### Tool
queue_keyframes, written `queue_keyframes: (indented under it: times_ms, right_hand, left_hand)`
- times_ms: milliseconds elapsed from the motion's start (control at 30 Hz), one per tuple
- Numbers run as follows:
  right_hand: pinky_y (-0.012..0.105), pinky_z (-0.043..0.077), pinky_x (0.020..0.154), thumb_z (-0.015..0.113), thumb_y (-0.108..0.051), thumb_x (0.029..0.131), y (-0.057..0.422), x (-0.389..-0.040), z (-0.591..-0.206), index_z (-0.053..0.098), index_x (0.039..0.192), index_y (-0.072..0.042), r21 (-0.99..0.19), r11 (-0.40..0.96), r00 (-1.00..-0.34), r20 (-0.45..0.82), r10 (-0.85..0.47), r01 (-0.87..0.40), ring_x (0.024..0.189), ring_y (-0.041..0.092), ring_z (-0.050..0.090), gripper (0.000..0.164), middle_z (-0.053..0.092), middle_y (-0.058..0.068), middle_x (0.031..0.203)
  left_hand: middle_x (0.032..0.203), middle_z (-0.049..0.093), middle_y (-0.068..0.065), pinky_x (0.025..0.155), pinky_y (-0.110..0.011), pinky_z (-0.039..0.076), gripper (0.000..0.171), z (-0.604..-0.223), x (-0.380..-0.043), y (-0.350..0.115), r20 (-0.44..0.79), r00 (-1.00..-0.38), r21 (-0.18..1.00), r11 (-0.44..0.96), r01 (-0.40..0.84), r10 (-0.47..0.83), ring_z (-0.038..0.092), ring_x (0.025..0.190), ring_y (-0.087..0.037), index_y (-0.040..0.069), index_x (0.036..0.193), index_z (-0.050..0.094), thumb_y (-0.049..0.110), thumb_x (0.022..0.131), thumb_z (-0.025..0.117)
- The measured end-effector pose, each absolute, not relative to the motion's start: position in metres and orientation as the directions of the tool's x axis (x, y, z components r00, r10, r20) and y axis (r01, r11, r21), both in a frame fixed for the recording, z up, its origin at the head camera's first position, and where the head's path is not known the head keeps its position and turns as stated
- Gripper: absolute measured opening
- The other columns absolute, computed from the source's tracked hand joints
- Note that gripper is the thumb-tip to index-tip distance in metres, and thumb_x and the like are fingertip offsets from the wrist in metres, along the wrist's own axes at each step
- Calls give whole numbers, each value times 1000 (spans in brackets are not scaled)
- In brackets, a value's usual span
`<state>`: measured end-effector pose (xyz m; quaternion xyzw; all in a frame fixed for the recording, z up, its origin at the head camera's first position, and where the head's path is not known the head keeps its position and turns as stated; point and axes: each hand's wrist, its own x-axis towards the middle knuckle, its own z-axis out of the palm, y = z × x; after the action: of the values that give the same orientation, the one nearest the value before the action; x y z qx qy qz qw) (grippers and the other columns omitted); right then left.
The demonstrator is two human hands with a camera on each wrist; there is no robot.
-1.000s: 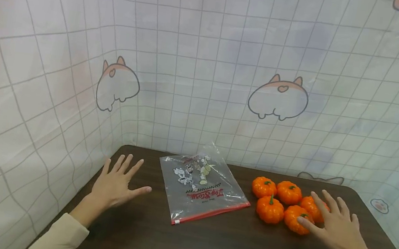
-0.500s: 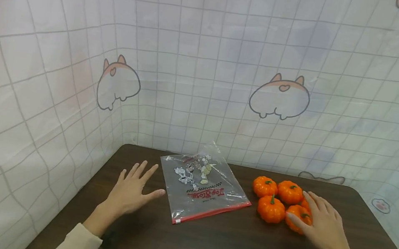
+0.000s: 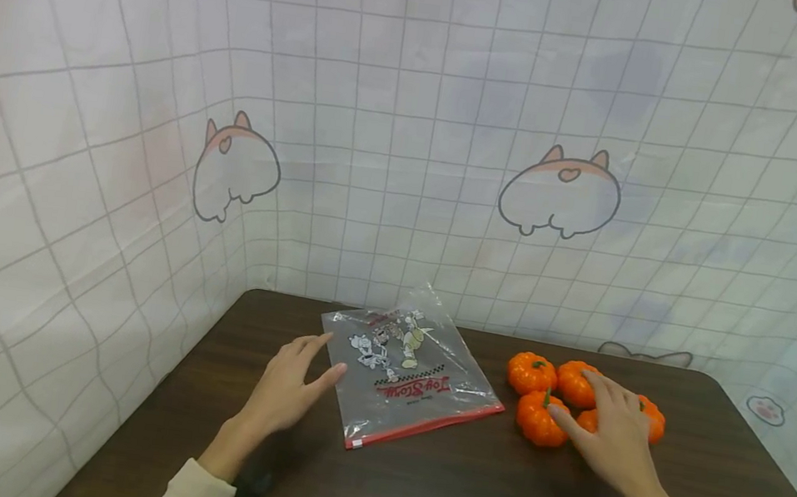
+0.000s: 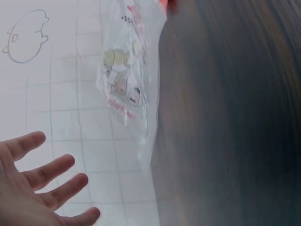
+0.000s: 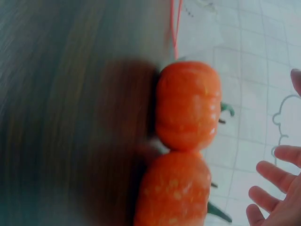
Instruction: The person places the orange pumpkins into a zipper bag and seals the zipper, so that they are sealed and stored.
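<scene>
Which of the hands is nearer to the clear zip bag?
Left. The left hand is close beside the left edge of the clear zip bag; the right hand is farther off, over the pumpkins to the bag's right.

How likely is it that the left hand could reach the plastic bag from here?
Most likely yes: the left hand, fingers spread, hovers near the left edge of the plastic bag, and nothing shows between them. The pumpkins sit to the bag's right, out of the way.
</scene>
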<state>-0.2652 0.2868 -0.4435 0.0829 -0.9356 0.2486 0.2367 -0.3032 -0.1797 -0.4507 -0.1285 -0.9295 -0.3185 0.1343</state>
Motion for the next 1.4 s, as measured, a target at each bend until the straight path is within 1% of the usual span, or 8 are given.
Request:
queue_keyframes:
  times_ms: [200, 367, 533, 667, 867, 1033, 1267, 1400]
  right_hand:
    - [74, 31, 95, 73, -43, 91, 274, -271, -446, 47, 145, 1, -485, 822, -875, 483, -33, -298, 122, 54, 40, 73, 48, 27, 147]
    - [75, 34, 99, 73, -39, 93, 266, -276, -448, 43, 146, 4, -499, 814, -894, 445, -52, -296, 131, 56, 36, 75, 46, 29, 148]
    - [75, 31, 106, 73, -40, 92, 261, -283, -453, 40, 149, 6, -503, 821, -912, 408, -50, -270, 137, 56, 34, 80, 43, 32, 149]
    - [73, 33, 105, 73, -40, 91, 259, -288, -460, 40, 148, 8, -486, 841, -916, 401, -29, -240, 133, 57, 37, 81, 44, 33, 148]
    - [71, 38, 102, 72, -42, 91, 254, -290, -463, 39, 149, 7, -470, 864, -931, 364, 2, -182, 128, 56, 41, 83, 43, 33, 148]
    - [70, 39, 104, 73, -41, 91, 249, -289, -461, 40, 148, 9, -477, 865, -948, 317, 3, -156, 129, 57, 42, 82, 43, 33, 147]
    - [69, 40, 104, 74, -36, 90, 246, -290, -469, 42, 146, 5, -514, 844, -966, 256, -23, -156, 128, 50, 49, 77, 50, 30, 143]
    - [66, 43, 104, 75, -36, 89, 246, -290, -471, 43, 145, 6, -537, 828, -972, 233, -41, -163, 127, 46, 52, 76, 52, 29, 141]
  left_hand:
    - [149, 55, -13, 113, -66, 35, 63, -453, -307, -165, 376, -917, 638, 681, 359, 131, 45, 141, -39, 18, 150, 51, 56, 99, 54]
    - [132, 66, -12, 107, -61, 42, 52, -457, -310, -154, 386, -912, 659, 652, 376, 135, 54, 129, -35, 15, 139, 61, 46, 99, 62]
    - [120, 72, -9, 101, -56, 47, 36, -460, -312, -144, 359, -914, 646, 657, 389, 189, 62, 118, -31, 14, 126, 70, 35, 97, 67]
    - [118, 73, -7, 96, -52, 51, 30, -464, -314, -137, 327, -909, 648, 640, 414, 257, 65, 114, -29, 12, 122, 72, 29, 97, 68]
    - [114, 73, -10, 90, -51, 54, 28, -470, -317, -131, 242, -887, 619, 641, 453, 393, 66, 108, -29, 9, 117, 73, 25, 94, 71]
    - [107, 74, -7, 85, -43, 54, 28, -471, -319, -124, 173, -851, 573, 653, 496, 496, 67, 101, -25, 10, 111, 74, 25, 88, 79]
    - [101, 73, -7, 85, -37, 53, 36, -476, -322, -116, 138, -819, 509, 669, 541, 557, 66, 98, -23, 13, 105, 76, 25, 74, 89]
    - [103, 71, -3, 86, -35, 52, 37, -479, -324, -114, 125, -815, 468, 691, 551, 565, 63, 99, -19, 18, 105, 77, 28, 72, 91]
